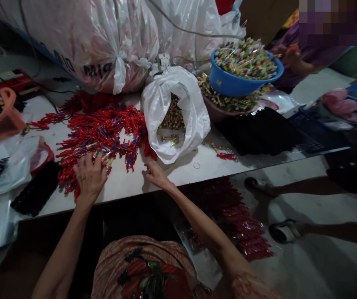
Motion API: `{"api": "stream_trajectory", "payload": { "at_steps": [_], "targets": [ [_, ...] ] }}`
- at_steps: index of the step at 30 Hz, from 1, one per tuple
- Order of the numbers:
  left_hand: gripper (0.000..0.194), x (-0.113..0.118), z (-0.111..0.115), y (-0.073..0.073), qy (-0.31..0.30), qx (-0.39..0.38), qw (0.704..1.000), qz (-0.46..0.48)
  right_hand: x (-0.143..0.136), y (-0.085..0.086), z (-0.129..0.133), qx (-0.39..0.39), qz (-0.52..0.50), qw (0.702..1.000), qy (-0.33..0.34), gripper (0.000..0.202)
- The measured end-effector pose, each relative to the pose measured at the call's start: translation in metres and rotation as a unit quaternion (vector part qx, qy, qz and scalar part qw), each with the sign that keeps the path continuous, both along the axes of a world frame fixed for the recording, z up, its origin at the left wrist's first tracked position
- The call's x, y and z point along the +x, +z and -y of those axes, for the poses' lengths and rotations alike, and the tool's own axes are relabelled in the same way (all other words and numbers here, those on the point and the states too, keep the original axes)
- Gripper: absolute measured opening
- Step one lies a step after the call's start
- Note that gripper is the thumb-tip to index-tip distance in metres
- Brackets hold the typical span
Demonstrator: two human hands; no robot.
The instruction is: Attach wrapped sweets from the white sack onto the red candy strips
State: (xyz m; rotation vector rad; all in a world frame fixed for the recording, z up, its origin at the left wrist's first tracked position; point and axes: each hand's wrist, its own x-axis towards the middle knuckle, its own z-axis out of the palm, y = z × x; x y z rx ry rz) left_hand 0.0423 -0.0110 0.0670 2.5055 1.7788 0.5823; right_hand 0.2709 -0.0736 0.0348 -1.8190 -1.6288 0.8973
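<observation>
My left hand (90, 176) lies with fingers spread over the near part of a heap of thin red plastic figure-like pieces (103, 128). A few blue and yellow bits show among them, some right by its fingertips. To the right, my right hand (156, 174) rests at the table's front, fingers loosely bent and apart, with nothing visible in them. Just beyond it stands a white plastic bag (194, 120), its mouth open toward me. Inside are many small multicoloured tube-like pieces (174, 116).
Large stuffed bags (88, 41) fill the back. A blue basin (234, 85) heaped with wrapped pieces stands back right, near a co-worker's hand (293, 58). Black material (259, 131) lies right, a black mat (37, 189) left. An orange basket (4, 120) stands far left. Packed red bundles (240, 224) lie below the table.
</observation>
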Motion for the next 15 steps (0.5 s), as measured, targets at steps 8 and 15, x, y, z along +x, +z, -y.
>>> {"api": "stream_trajectory", "payload": {
  "at_steps": [8, 15],
  "targets": [
    [0.032, 0.056, -0.035, -0.037, -0.322, 0.018, 0.936, -0.140, 0.004, 0.001, 0.002, -0.041, 0.271, 0.961, 0.042, 0.036],
    [0.016, 0.068, -0.026, -0.036, -0.266, -0.001, 0.959, 0.097, 0.023, -0.009, 0.009, 0.021, 0.071, 0.995, -0.065, 0.025]
  ]
}}
